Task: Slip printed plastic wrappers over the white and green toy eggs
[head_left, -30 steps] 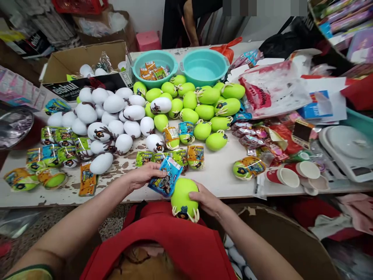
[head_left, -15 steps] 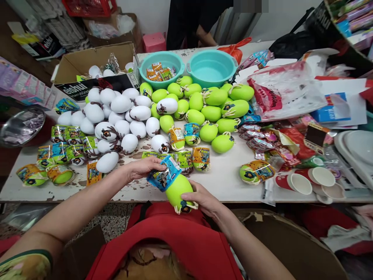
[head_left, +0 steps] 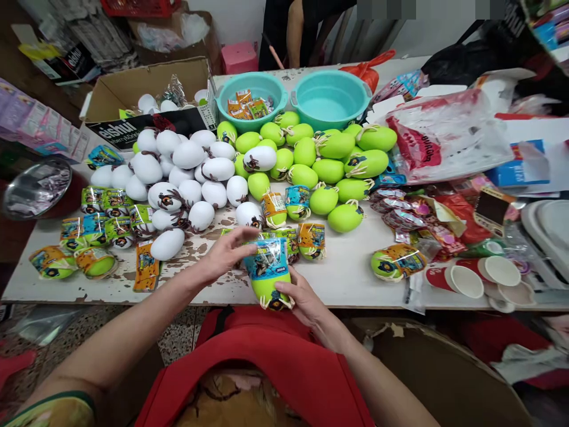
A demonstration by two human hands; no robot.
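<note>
My right hand (head_left: 306, 298) is closed around the lower right side of a lime-green toy egg (head_left: 261, 289) with pale cords and a dark printed patch at its bottom end. A blue printed wrapper sleeve (head_left: 268, 260) covers the egg's upper part. Beside the sleeve's upper left, my left hand (head_left: 224, 254) is open, its fingers stretched apart and slightly smeared by motion. Just behind, partly hidden by the hands, lie eggs in green sleeves (head_left: 292, 244) and one in an orange sleeve (head_left: 312, 240). A flat orange sleeve (head_left: 146, 267) lies left, by a white egg (head_left: 168, 244).
White eggs (head_left: 186, 154) and green eggs (head_left: 329, 172) crowd the table. Behind them stand two turquoise basins (head_left: 329, 101) and a cardboard box (head_left: 146, 83). Paper cups (head_left: 462, 281) and a plastic bag (head_left: 457, 139) lie right. Another person's arm (head_left: 294, 32) shows across the table.
The blue sleeve has gone from the egg's tip to around its upper part. My left hand has let go of the sleeve and opened. The view has shifted slightly.
</note>
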